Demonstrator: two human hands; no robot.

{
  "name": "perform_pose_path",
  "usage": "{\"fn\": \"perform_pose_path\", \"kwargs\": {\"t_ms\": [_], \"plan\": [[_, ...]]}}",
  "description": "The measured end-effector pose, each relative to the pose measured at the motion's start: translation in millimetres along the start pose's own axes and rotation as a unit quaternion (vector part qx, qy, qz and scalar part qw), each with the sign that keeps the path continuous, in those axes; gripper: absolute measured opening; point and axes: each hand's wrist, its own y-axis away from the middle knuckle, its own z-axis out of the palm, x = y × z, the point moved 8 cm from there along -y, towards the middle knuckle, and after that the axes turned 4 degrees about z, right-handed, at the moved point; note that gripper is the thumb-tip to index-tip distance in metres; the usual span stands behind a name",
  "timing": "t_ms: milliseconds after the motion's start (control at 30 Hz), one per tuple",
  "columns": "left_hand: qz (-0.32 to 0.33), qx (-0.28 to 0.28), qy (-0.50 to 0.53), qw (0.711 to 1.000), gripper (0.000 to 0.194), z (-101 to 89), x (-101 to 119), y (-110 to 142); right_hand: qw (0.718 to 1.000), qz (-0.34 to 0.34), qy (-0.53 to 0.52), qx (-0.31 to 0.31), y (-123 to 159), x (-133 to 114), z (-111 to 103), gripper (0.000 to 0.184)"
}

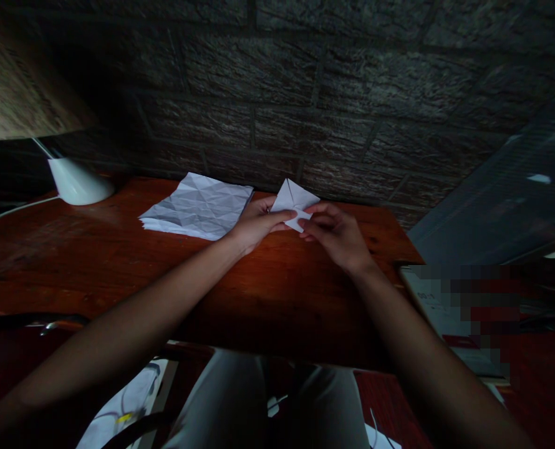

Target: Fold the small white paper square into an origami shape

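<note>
A small folded sheet of white paper (292, 194) is held up above the table, its pointed corner upward and crease lines meeting near its middle. My left hand (257, 222) grips its left side, with the thumb laid across the front. On the lower right edge, my right hand (336, 234) pinches the paper between thumb and fingers. Left of my hands lies a stack of creased white paper sheets (202, 202), its top sheet covered in a pattern of fold lines. Part of the folded paper is hidden behind my thumbs.
The wooden table (277, 312) runs up to a dark brick wall (352, 93). A lamp with a white base (78, 181) and a woven shade (20, 81) stands at the left. At the right edge are a grey panel (487, 193) and a partly blurred box (439, 305).
</note>
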Motion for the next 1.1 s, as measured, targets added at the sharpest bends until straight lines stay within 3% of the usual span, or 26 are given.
{"fn": "perform_pose_path", "kwargs": {"t_ms": [700,1100], "plan": [[0.017,0.025,-0.019,0.999,0.038,-8.2,3.3,-3.2,0.999,0.005,-0.048,-0.004,2.7,-2.7,0.8,0.041],[0.007,-0.004,-0.026,1.0,0.044,-1.1,3.2,-1.1,0.999,-0.002,-0.047,-0.008,1.4,-0.9,1.6,0.041]]}}
